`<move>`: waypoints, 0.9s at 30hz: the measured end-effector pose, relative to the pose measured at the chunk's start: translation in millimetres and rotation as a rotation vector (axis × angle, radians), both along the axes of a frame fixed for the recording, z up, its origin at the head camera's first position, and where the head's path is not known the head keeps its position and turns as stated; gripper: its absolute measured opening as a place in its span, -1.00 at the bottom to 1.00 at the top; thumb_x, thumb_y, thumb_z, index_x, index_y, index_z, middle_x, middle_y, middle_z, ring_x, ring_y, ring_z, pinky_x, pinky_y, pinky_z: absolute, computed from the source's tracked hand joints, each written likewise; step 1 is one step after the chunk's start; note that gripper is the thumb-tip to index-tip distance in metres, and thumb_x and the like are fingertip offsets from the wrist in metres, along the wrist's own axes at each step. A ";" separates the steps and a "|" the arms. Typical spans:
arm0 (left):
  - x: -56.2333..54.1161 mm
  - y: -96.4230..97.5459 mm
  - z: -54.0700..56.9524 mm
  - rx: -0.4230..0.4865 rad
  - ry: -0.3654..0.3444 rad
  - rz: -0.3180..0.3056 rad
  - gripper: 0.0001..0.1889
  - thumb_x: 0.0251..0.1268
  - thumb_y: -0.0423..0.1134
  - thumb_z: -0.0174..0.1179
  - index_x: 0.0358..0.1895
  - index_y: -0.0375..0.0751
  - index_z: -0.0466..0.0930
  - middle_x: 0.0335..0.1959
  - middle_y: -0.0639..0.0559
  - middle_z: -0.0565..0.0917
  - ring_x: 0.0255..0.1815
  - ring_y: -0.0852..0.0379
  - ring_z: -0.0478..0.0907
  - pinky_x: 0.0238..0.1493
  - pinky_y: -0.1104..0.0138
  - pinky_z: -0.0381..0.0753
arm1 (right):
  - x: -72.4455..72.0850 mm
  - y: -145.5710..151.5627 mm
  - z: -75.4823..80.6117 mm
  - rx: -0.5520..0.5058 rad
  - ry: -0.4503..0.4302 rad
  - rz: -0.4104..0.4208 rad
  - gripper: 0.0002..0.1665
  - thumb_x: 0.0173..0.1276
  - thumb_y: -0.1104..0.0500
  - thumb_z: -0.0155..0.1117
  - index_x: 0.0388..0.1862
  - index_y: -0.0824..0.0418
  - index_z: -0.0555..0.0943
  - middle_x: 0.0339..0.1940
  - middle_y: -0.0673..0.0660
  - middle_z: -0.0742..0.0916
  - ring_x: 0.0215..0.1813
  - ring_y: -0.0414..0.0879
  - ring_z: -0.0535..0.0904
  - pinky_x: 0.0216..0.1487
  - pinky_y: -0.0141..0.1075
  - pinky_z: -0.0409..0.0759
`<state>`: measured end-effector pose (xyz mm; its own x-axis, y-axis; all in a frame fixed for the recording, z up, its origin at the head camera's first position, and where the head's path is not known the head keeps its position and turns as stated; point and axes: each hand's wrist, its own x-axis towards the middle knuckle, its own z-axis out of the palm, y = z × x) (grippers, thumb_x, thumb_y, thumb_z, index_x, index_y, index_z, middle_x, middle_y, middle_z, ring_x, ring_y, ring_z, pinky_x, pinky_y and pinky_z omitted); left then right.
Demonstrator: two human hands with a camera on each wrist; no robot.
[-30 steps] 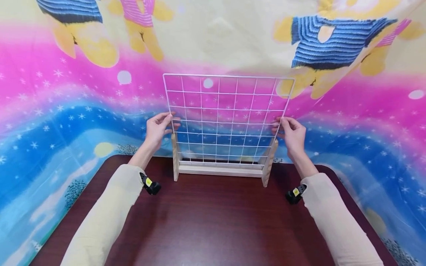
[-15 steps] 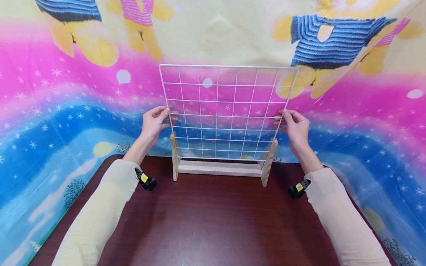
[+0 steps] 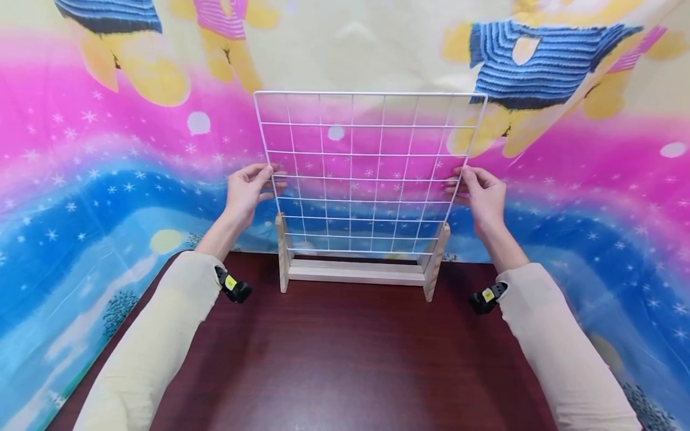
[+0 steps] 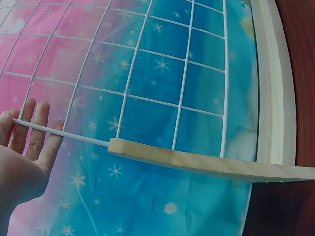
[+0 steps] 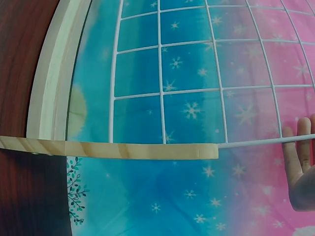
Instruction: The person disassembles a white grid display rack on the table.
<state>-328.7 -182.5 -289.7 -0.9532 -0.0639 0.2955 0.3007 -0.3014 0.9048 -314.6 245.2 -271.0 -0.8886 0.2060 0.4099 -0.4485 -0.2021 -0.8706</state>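
Observation:
A white wire grid panel point(image 3: 352, 178) stands upright, its lower part between the two side posts of a wooden stand point(image 3: 356, 272). My left hand point(image 3: 245, 193) pinches the panel's left edge wire between thumb and fingers, above the left post. On the other side my right hand point(image 3: 485, 194) pinches the right edge wire at about the same height. Both wrist views show a gap between the panel's bottom wire and the stand's crossbar point(image 4: 276, 83). In the right wrist view the wooden post point(image 5: 147, 150) overlaps the panel's side, and only part of the hand shows.
The stand rests near the back of a dark red-brown table point(image 3: 350, 359). Behind it hangs a printed cloth point(image 3: 366, 60) with bears and snowflakes. A black wrist camera point(image 3: 233, 284) sits on the left cuff, another camera point(image 3: 487, 297) on the right.
Both hands have moved up and slightly apart, raising the grid panel. Its bottom wire has risen farther from the stand's crossbar. The stand has stayed in place.

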 end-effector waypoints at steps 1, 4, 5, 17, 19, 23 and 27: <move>0.0 -0.4 0.3 0.008 0.002 -0.005 -0.65 0.39 -0.26 0.13 0.10 -0.45 0.55 -0.22 -0.11 0.75 -0.26 -0.04 0.72 0.04 0.00 0.56 | 0.1 0.0 0.6 0.002 -0.003 0.000 -0.67 0.32 0.11 0.30 -0.15 0.39 0.69 -0.41 0.20 0.76 -0.41 -0.01 0.73 -0.21 -0.17 0.69; -0.5 -1.4 1.3 0.016 0.009 -0.008 -0.66 0.37 -0.27 0.15 0.07 -0.46 0.56 -0.23 -0.12 0.75 -0.27 -0.04 0.72 0.01 0.02 0.58 | 0.1 -0.2 1.9 0.013 -0.006 -0.003 -0.66 0.33 0.11 0.29 -0.14 0.39 0.69 -0.40 0.19 0.76 -0.41 -0.01 0.73 -0.21 -0.17 0.68; -0.6 -1.4 1.9 0.021 0.010 -0.007 -0.67 0.37 -0.27 0.15 0.06 -0.46 0.57 -0.23 -0.12 0.75 -0.28 -0.04 0.72 0.00 0.03 0.59 | 0.2 -0.3 2.3 0.013 -0.006 -0.004 -0.67 0.33 0.11 0.29 -0.14 0.39 0.69 -0.40 0.19 0.76 -0.41 -0.01 0.73 -0.21 -0.17 0.68; -0.4 1.7 18.0 0.000 0.056 0.019 -0.73 0.36 -0.24 0.17 -0.02 -0.35 0.64 -0.24 -0.10 0.75 -0.29 -0.02 0.73 -0.04 0.07 0.63 | 0.1 1.4 12.8 -0.020 -0.001 0.000 -0.65 0.30 0.10 0.31 -0.13 0.38 0.69 -0.38 0.19 0.76 -0.41 -0.02 0.73 -0.20 -0.16 0.68; -0.1 1.5 20.6 0.012 0.057 0.020 -0.74 0.35 -0.24 0.17 -0.04 -0.35 0.65 -0.25 -0.11 0.75 -0.32 -0.02 0.73 -0.07 0.10 0.65 | 0.2 0.7 14.4 -0.018 0.000 0.002 -0.64 0.30 0.09 0.31 -0.13 0.39 0.69 -0.38 0.19 0.76 -0.40 -0.01 0.73 -0.20 -0.16 0.68; 0.8 1.5 25.1 0.021 0.050 0.021 -0.74 0.34 -0.25 0.18 -0.03 -0.35 0.65 -0.25 -0.11 0.75 -0.34 -0.01 0.73 -0.13 0.16 0.69 | 1.7 -0.4 17.4 -0.009 -0.006 -0.007 -0.62 0.29 0.08 0.32 -0.12 0.38 0.70 -0.40 0.19 0.76 -0.41 -0.01 0.73 -0.22 -0.17 0.68; -0.6 2.4 28.8 0.018 0.043 0.016 -0.71 0.33 -0.23 0.20 -0.01 -0.34 0.64 -0.25 -0.11 0.75 -0.34 -0.01 0.72 -0.10 0.14 0.68 | 3.3 0.6 20.8 -0.010 -0.005 -0.020 -0.63 0.29 0.08 0.33 -0.12 0.38 0.70 -0.41 0.19 0.76 -0.42 -0.01 0.73 -0.23 -0.18 0.68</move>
